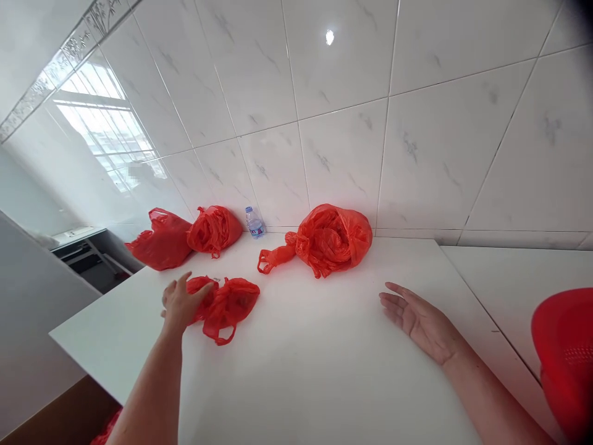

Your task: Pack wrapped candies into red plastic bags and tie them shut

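Note:
My left hand [180,301] is at the left side of a small red plastic bag [234,300] lying crumpled on the white table [324,358]. Its thumb reaches over the bag's left part and the fingers are spread; whether it touches the plastic I cannot tell. One handle loop of the bag lies toward me. My right hand [419,321] is held open over the right side of the table, palm turned inward, with nothing in it. Beyond it, against the wall, sits a large bundled red plastic bag [333,241] with a knotted end pointing left.
Two more red plastic bags, one upright [162,241] and one rolled [214,230], stand at the back left. A small clear bottle [254,222] stands beside them by the tiled wall [343,161]. A red plastic object [567,352] is at the right edge.

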Available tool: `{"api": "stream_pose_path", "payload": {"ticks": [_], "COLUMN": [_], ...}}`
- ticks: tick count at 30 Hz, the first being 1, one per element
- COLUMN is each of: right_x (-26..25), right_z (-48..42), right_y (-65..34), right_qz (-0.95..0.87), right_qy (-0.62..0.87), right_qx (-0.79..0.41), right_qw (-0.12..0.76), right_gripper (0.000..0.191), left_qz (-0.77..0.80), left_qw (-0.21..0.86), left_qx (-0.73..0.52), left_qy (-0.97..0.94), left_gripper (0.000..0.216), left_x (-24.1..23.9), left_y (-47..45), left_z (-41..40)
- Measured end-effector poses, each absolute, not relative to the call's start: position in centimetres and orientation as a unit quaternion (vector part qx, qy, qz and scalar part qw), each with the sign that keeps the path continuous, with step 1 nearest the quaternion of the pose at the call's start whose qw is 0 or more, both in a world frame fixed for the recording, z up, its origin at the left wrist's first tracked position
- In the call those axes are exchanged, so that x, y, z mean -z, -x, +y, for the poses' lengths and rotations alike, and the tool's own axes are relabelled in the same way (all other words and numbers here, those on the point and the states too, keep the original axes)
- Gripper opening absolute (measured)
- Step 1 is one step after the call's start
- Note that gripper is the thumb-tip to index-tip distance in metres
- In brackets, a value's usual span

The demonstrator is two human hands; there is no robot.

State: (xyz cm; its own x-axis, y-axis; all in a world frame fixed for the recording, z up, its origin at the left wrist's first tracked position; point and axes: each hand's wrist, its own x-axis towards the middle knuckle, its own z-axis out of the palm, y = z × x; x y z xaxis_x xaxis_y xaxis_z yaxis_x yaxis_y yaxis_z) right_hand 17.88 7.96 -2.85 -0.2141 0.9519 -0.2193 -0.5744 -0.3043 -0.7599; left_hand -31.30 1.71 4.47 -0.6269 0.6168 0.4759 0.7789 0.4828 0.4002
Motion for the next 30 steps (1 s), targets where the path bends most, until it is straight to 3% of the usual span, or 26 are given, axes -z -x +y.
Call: {"api": "stream_pose_path", "payload": {"ticks": [4, 9, 12, 17, 24, 27, 30], "right_x": [2.8, 2.8, 2.7, 2.5, 2.5, 2.4, 2.4], "right_z": [7.9, 7.9, 7.8, 7.8, 7.9, 7.8, 7.6], "right_y": [-17.9, -17.9, -18.0, -18.1, -18.1, -17.8, -17.6], "right_qz": [-0.279, -0.286, -0.285, -0.284, -0.304, -0.331, -0.370], "right_qy": [0.356, 0.343, 0.336, 0.331, 0.331, 0.335, 0.328], "right_qx": [-0.724, -0.731, -0.736, -0.741, -0.739, -0.726, -0.718], "right_qw": [0.521, 0.516, 0.514, 0.510, 0.503, 0.501, 0.489], "right_gripper": [0.029, 0.031, 0.031, 0.030, 0.031, 0.033, 0.037], "left_qz": [-0.751, -0.677, -0.702, -0.748, -0.730, -0.603, -0.500], "left_qw": [0.209, 0.081, 0.033, -0.037, 0.007, 0.027, 0.003], "left_qx": [0.372, 0.266, 0.202, 0.204, 0.388, 0.523, 0.532], "left_qy": [0.504, 0.682, 0.682, 0.631, 0.562, 0.601, 0.683], "left_gripper": [0.040, 0.038, 0.029, 0.018, 0.045, 0.049, 0.052], "left_x": [-5.8, -4.6, -3.1, -1.2, -0.8, -1.1, -1.2], "left_y": [27.3, 20.9, 18.6, 17.7, 13.7, 10.5, 6.9], "left_z": [5.9, 12.0, 14.1, 15.1, 10.8, 8.0, 5.7]}}
